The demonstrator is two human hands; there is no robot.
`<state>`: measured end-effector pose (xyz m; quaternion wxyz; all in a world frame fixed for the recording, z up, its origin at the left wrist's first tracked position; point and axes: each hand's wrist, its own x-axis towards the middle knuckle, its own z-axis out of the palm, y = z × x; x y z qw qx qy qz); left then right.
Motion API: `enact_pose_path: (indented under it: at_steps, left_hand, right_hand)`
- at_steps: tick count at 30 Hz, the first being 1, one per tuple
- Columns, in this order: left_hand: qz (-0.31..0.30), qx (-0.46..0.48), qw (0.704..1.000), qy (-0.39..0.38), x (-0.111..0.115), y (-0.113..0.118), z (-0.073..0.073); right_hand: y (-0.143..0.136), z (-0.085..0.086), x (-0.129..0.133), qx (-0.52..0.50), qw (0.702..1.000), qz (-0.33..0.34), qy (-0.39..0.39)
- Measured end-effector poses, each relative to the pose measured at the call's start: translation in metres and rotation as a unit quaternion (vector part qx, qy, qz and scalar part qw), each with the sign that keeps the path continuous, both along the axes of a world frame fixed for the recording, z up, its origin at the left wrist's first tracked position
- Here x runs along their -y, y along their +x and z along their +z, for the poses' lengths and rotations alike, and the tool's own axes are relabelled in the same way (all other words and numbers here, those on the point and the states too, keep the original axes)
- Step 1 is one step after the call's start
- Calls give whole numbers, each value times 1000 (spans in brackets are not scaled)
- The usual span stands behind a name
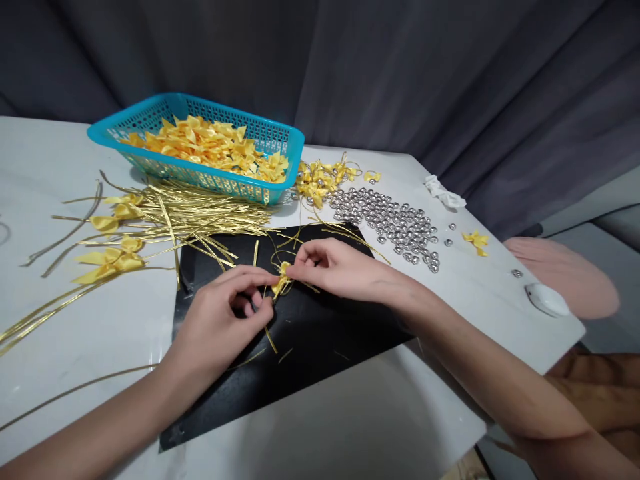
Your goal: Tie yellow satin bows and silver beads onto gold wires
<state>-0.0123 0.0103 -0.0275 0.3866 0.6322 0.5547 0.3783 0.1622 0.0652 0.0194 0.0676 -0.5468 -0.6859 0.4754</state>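
Note:
Over a black mat (320,340), both hands meet at a small yellow ribbon bow (281,279) with thin gold cord looped around it. My left hand (227,307) pinches the bow's left side, its index finger on the ribbon and its thumb just below. From the right, my right hand (333,268) closes its thumb and fingertips on the bow's upper edge and the cord. Short gold cord pieces (271,339) lie on the mat beneath. What the fingertips cover of the knot is hidden.
A blue basket (200,165) of yellow bows stands behind gold cords (215,212). Silver beads (400,223) and finished-looking bows (320,180) lie right of it. A white mouse-shaped object (547,299) sits near the right edge.

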Motion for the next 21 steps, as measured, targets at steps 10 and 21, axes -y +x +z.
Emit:
enact_pose_path:
  at_steps: [10,21]
  left_hand:
    - [-20,-13,998,62,3,-1,0]
    - [-28,-61,994,83,3,-2,-4]
  right_hand:
    - [-2,-14,5,-73,997,11,-15]
    - [18,28,-4,-17,995,67,-69]
